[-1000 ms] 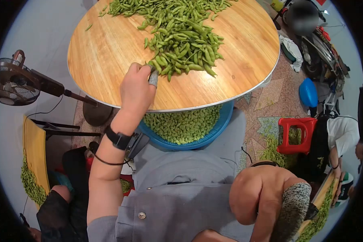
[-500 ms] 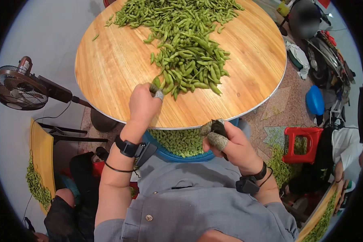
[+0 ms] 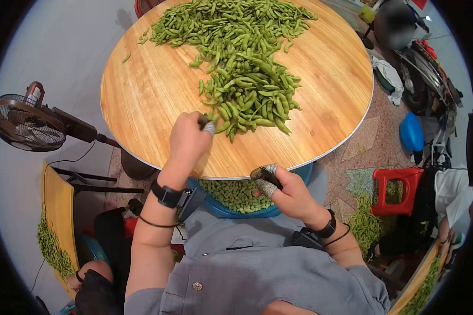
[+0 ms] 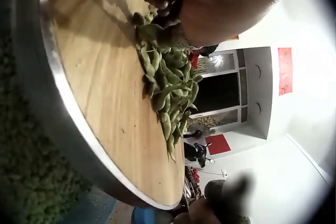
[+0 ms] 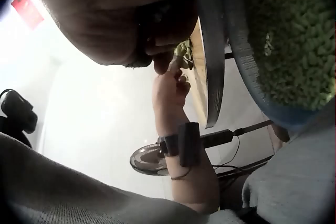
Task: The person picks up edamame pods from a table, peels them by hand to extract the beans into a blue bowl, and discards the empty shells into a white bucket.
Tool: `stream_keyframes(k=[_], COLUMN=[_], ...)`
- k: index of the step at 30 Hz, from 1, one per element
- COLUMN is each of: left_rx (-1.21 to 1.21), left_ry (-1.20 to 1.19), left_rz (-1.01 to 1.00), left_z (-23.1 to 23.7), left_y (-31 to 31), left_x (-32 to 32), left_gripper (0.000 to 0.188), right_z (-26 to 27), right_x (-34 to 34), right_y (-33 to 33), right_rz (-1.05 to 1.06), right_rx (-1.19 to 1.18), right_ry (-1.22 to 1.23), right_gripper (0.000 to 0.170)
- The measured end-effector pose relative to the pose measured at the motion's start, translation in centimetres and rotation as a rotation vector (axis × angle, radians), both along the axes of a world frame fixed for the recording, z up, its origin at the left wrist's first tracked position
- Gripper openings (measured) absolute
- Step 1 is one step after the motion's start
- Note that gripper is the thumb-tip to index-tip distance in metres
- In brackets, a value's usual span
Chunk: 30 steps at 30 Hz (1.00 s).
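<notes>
At the near edge of a pile of edamame pods (image 3: 247, 100), my left hand (image 3: 186, 137) has curled fingers, some in grey fabric covers, and pinches a pod at the fingertips. Close up in the left wrist view, pods (image 4: 170, 85) lie right beside those fingers. My right hand (image 3: 294, 194) is by the table's front rim, above a blue basin (image 3: 226, 211) of shelled beans (image 3: 236, 194). Grey covers wrap its thumb and index finger. Between them it grips a dark, narrow thing (image 3: 272, 175), whose kind I cannot tell.
The round wooden table (image 3: 147, 110) has a metal-edged rim over my lap. A standing fan (image 3: 29, 123) is at the left and a red stool (image 3: 397, 191) at the right. Side tables with more pods flank me, with people seated there. A blue tub (image 3: 411, 131) stands farther right.
My right hand has come up from low beside my body to the table's front edge, then shifted slightly left. The left hand stays at the pile's near edge. The head view has tilted slightly.
</notes>
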<state>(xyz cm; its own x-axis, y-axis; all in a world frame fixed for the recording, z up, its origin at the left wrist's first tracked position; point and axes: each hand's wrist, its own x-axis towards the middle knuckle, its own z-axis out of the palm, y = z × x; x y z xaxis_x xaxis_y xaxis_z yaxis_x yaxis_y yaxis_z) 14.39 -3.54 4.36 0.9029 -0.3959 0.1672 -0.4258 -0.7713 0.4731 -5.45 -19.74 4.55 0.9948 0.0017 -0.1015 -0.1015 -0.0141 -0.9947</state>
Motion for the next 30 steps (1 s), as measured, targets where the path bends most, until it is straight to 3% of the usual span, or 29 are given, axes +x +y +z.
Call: stream_keyframes(k=[1, 3, 4, 6, 8, 10, 13, 16, 19, 21, 23, 25, 27, 28, 30], left_rx=[0.002, -0.333, -0.33, -0.85, -0.96, -1.062, -1.204, -1.2, -1.096, -1.019, -0.617, -0.546, -0.552, -0.589, -0.69], left_ry=[-0.002, 0.138, 0.141, 0.752, 0.901, 1.127, 1.188, 1.155, 1.08, 1.04, 0.864, 0.89, 1.216, 1.263, 1.305], left_rz=[-0.007, 0.003, 0.001, 0.016, 0.007, -0.014, -0.052, -0.075, -0.155, -0.204, -0.375, -0.459, -0.466, -0.489, -0.439], left_z=[0.1, 0.2, 0.4, 1.0, 1.1, 1.3, 1.0, 1.5, 1.5, 1.6, 1.7, 2.2, 2.6, 2.5, 2.5], left_y=[0.5, 1.5, 1.7, 1.8, 1.4, 0.8, -0.3, -0.2, 0.3, 0.9, 1.9, 2.7, 3.4, 3.7, 3.5], left_x=[0.1, -0.6, -1.3, -3.3, -5.2, -6.7, -8.3, -9.4, -10.0, -10.1, -10.0, -10.5, -10.6, -10.5, -10.9], left_gripper=[0.026, 0.022, 0.022, 0.018, 0.021, 0.039, 0.043, 0.046, 0.042, 0.037, 0.02, 0.014, 0.014, 0.014, 0.015], right_z=[-0.2, -0.8, -1.2, -1.3, -0.7, -0.8, -0.8, -1.1, -0.4, 0.2, 0.5, 0.7, 0.7, 0.3, -0.8], right_x=[0.0, 0.0, 0.1, 0.7, 2.2, 2.8, 3.2, 2.7, 1.4, 0.6, 0.1, -0.2, -0.5, -0.5, -0.5], right_y=[-0.1, 0.0, 0.2, 0.8, 1.4, 2.1, 2.6, 2.1, 1.1, 0.1, -0.7, -1.0, -0.8, -0.3, 0.7], right_rz=[-0.007, -0.018, -0.048, -0.077, -0.187, -0.244, -0.35, -0.344, -0.268, -0.088, -0.035, 0.011, 0.091, 0.084, -0.04], right_rx=[-0.014, -0.024, -0.003, 0.019, -0.363, -0.457, -0.536, -0.658, -0.611, -0.502, -0.433, -0.36, -0.232, -0.225, 0.126], right_ry=[-0.001, 0.002, -0.039, -0.074, -0.241, -0.284, -0.422, -0.547, -0.51, -0.409, -0.371, -0.332, -0.279, -0.277, -0.156], right_gripper=[0.021, 0.021, 0.023, 0.025, 0.029, 0.031, 0.035, 0.036, 0.035, 0.033, 0.031, 0.029, 0.029, 0.029, 0.033])
